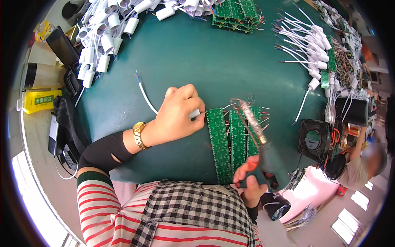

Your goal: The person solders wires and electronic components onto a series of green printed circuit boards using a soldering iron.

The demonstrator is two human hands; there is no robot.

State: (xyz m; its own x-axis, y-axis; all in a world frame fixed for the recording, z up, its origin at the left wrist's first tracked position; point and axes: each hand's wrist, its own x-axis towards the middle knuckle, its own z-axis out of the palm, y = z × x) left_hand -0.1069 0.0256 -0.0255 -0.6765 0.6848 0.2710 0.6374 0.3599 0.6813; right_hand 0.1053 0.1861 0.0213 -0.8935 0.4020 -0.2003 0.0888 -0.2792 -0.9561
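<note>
My left hand (177,111), with a gold watch at the wrist, is closed round a small white plastic cap (194,114). Behind the hand a white cable (147,98) with bare-ended coloured wires trails to the upper left. The fingertips are at the top end of green circuit board strips (218,144) lying side by side, with thin wires sticking out. In my right hand (251,179) is a soldering gun (275,162), gripped by its dark handle. Its long metal nose (252,117) points up and left over the boards. The tip looks near a short wire; contact is unclear.
White caps with cables (105,41) are heaped at the far left. Stacked circuit boards (236,14) stand at the back; more cabled caps (314,49) lie far right. A black fan (314,139) sits at the right edge, a yellow pouch (39,101) at the left. Another person (358,164) is at right.
</note>
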